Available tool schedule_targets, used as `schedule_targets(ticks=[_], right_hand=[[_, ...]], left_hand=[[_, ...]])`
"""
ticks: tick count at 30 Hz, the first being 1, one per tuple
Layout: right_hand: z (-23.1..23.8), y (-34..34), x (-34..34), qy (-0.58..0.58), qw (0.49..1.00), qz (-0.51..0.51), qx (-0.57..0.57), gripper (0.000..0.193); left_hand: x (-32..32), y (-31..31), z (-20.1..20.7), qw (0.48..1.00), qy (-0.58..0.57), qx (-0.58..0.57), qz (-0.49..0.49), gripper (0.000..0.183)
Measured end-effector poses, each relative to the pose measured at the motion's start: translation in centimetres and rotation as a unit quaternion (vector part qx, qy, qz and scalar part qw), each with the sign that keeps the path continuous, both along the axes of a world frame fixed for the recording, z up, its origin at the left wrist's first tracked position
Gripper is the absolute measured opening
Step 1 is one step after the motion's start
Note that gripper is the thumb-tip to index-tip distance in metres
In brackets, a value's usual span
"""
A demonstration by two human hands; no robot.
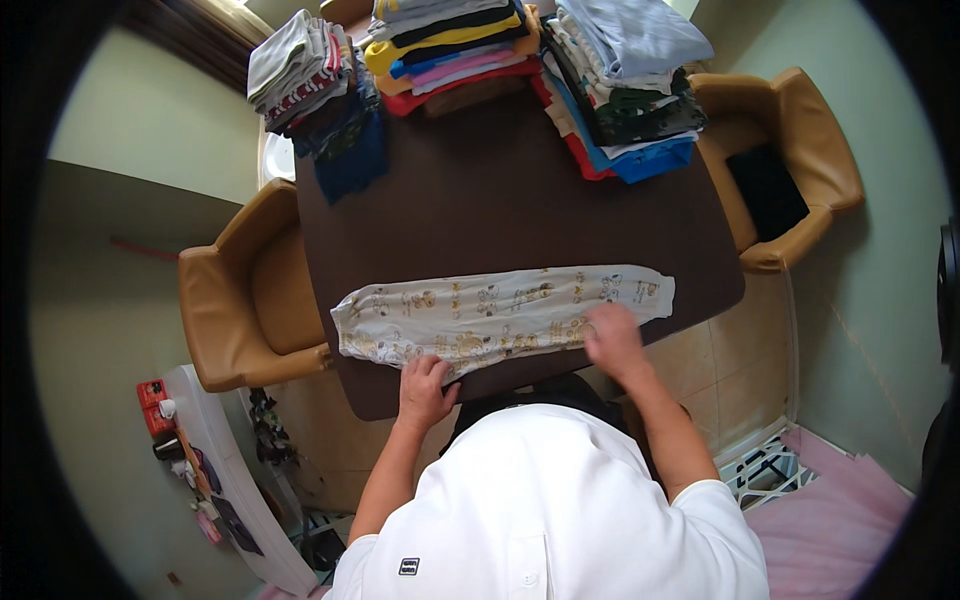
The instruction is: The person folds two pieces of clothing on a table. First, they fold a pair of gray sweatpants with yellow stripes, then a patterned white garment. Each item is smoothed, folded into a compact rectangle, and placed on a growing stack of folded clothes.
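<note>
Cream printed garment (pixel 505 315) | long axis left-right | narrower end rightward

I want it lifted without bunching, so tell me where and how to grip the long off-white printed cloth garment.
Pinch the printed garment at both short ends, one hand each, coming from the person's side. It lies flat, stretched left to right along the near part of the dark brown table, so this should keep it spread.
</note>
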State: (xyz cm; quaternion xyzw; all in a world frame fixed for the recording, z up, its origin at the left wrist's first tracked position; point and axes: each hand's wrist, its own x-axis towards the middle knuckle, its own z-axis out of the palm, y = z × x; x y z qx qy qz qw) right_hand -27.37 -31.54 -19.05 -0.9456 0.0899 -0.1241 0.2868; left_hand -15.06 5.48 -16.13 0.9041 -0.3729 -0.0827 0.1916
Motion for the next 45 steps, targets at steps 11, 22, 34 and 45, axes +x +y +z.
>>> schedule_targets(ticks=[11, 22, 34, 45], right_hand=[[-2.3, 5.9, 2.3, 0.136, 0.962, 0.231, -0.053, 0.009], [-1.7, 3.6, 4.3, 0.257, 0.938, 0.185, 0.143, 0.009], [-0.2, 4.9, 6.2, 0.355, 0.905, 0.235, 0.02, 0.017], [0.2, 10.6, 11.4, 0.097, 0.967, 0.222, -0.079, 0.059]], left_hand=[[0.3, 2.0, -2.4, 0.998, 0.005, -0.031, 0.047, 0.019], [1.5, 2.4, -1.2, 0.996, 0.059, -0.053, 0.041, 0.019], [0.2, 2.5, -0.8, 0.998, 0.05, 0.039, -0.002, 0.022], [3.7, -1.6, -2.1, 0.996, -0.002, -0.044, 0.072, 0.044]])
